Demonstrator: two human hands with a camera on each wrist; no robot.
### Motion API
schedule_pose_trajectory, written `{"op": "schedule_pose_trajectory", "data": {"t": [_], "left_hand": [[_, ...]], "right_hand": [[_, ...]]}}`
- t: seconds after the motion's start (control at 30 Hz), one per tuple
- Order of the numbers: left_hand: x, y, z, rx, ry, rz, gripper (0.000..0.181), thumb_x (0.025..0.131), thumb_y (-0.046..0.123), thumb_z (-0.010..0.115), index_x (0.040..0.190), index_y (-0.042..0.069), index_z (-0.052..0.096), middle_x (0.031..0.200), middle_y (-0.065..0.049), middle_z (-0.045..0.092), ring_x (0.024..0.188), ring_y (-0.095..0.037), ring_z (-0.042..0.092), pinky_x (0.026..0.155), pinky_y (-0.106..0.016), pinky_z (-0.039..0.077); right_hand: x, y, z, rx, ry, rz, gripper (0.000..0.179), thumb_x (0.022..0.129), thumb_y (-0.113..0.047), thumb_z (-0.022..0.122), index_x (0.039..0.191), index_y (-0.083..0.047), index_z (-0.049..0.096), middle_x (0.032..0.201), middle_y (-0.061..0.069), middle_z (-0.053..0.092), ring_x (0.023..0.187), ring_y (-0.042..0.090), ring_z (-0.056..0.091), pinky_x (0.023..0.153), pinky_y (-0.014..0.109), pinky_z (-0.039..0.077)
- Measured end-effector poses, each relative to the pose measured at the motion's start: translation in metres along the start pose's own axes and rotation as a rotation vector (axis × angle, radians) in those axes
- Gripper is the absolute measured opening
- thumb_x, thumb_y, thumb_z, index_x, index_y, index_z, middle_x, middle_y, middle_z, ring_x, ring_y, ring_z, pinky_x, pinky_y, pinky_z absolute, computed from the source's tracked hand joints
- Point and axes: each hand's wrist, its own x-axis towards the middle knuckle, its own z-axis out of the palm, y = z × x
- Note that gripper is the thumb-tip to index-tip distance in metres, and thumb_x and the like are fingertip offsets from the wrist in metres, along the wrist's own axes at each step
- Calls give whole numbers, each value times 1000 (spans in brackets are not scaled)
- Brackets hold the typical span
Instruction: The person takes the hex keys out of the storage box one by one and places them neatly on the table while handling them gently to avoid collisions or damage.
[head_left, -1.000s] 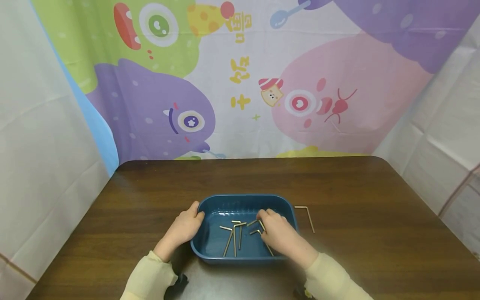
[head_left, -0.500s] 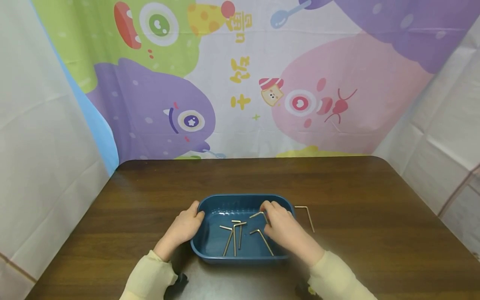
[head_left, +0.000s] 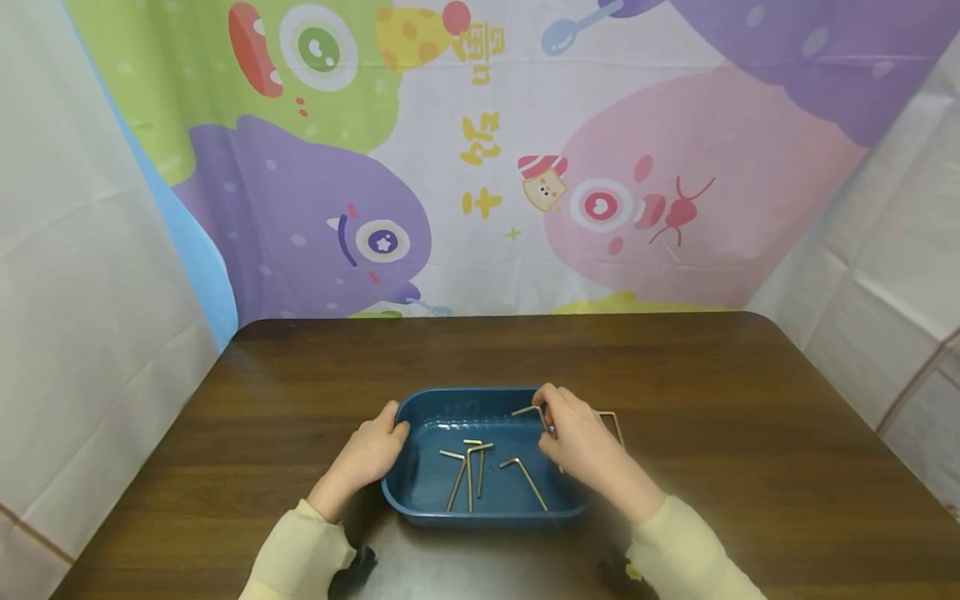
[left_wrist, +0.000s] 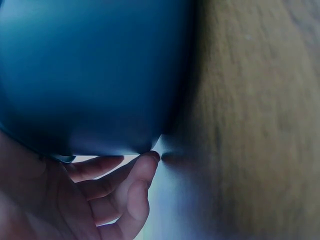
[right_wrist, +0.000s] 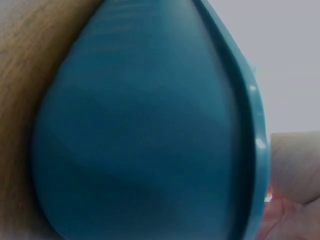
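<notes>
A blue tray [head_left: 487, 520] stands near the front of the table. At its left end my left hand [head_left: 372, 452] grips the rim, thumb on top; in the left wrist view its fingers [left_wrist: 142, 172] curl against the outer wall. Over the tray's right end, my right hand [head_left: 583, 442] pinches an L-shaped hex key [head_left: 527, 410], its short arm pointing left. Several brass-coloured hex keys [head_left: 470, 483] lie inside the tray, one hex key [head_left: 532, 485] apart from the others on the right. In the right wrist view, the outer wall hides most of the right hand [right_wrist: 297, 175].
Just outside the tray's right end, another hex key [head_left: 617, 423] lies on the brown wooden table [head_left: 720, 433], partly covered by the right hand. A cartoon-printed cloth [head_left: 480, 250] hangs behind the far table edge, with pale sheets at both sides.
My right hand has lifted the pinched hex key away from the others, up and to the right, toward the tray's right rim. The left hand and the tray have stayed still.
</notes>
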Motion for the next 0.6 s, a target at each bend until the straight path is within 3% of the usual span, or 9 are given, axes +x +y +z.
{"op": "schedule_pose_trajectory", "data": {"t": [0.6], "left_hand": [[1,-1,1,-11,-9,-8,16,94,20,37,100,7,44,70,-8,46,66,-23,50,55,-33,40]], "right_hand": [[2,5,-21,19,57,32,34,71,0,62,103,-5,53,74,0,45,64,13,42,59,28,36]]}}
